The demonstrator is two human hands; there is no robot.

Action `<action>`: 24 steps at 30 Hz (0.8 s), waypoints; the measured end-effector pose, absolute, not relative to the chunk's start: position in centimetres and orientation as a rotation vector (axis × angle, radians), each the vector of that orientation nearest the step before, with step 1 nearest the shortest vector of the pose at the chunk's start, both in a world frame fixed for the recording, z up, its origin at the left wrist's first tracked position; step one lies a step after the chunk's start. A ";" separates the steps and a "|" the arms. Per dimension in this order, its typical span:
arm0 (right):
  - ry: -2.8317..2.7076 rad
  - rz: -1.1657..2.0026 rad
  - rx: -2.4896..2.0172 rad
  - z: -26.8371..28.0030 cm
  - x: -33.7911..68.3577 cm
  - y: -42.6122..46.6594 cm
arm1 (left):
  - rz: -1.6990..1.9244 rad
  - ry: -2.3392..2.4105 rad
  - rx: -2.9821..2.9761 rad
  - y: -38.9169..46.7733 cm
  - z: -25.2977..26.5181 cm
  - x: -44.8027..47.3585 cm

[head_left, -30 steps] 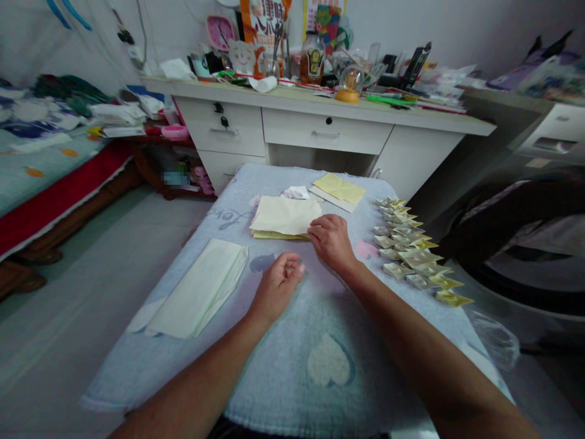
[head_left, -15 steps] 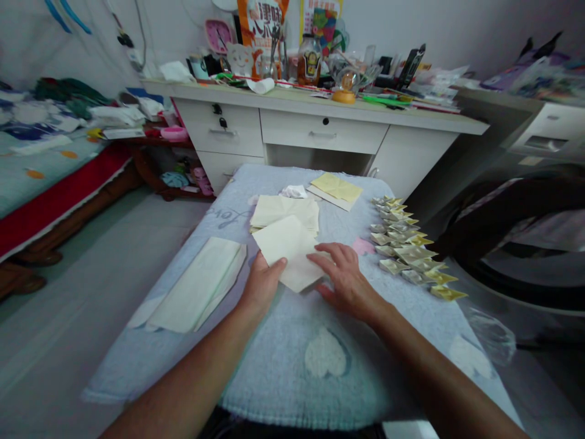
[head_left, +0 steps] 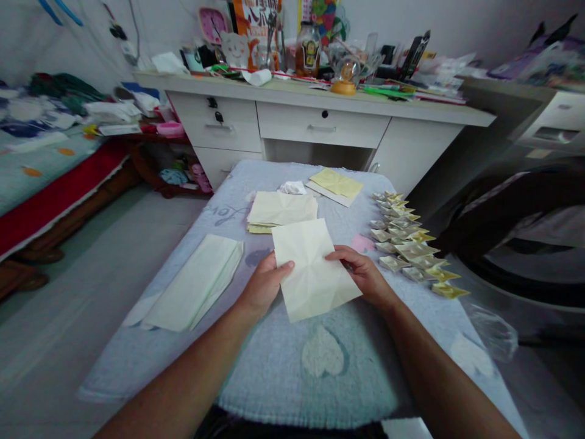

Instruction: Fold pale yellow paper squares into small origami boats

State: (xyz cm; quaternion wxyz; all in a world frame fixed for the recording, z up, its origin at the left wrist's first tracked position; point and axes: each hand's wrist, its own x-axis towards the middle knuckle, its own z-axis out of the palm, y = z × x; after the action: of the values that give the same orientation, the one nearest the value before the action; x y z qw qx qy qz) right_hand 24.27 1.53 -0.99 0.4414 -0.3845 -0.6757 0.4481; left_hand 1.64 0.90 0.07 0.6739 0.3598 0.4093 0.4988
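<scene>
A creased, cream-coloured sheet of paper (head_left: 313,268) is held tilted above the cloth-covered table. My left hand (head_left: 267,277) grips its left edge, thumb on top and fingers underneath. At the right edge, my right hand (head_left: 361,271) pinches the same sheet, its lower fingers partly hidden. Just beyond the sheet lies a stack of creased paper (head_left: 283,207). Left of my hands rests a folded bundle of pale paper (head_left: 194,283). Several folded paper boats (head_left: 406,244) stand in rows along the table's right side.
Yellow and white papers (head_left: 336,186) and a crumpled white piece (head_left: 292,188) lie toward the table's far end. Behind stands a cluttered white desk (head_left: 320,122). A washing machine (head_left: 548,134) is at the right, a bed (head_left: 50,164) at the left.
The sheet has turned and opened out, showing its full creased face, and has come nearer to me. My right hand has moved slightly right and now grips its right edge.
</scene>
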 end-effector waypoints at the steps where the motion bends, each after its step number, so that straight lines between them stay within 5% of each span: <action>1: -1.640 1.152 -0.942 -1.0 24.2 1.5 | 1.100 0.906 0.808 0.9 0.1 1.7; 16: -1.704 0.872 -1.169 -0.7 24.6 1.6 | 1.116 0.781 1.078 1.4 -0.1 -0.3; 24: -1.871 0.593 -1.382 -1.3 25.3 2.0 | 0.845 0.878 1.631 0.9 -0.4 -0.5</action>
State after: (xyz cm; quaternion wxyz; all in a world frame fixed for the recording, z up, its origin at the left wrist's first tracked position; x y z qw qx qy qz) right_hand 25.34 1.98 -1.27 0.3623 -0.5366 -0.7265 0.2302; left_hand -0.47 0.93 -0.40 0.5252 0.6816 0.3671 0.3533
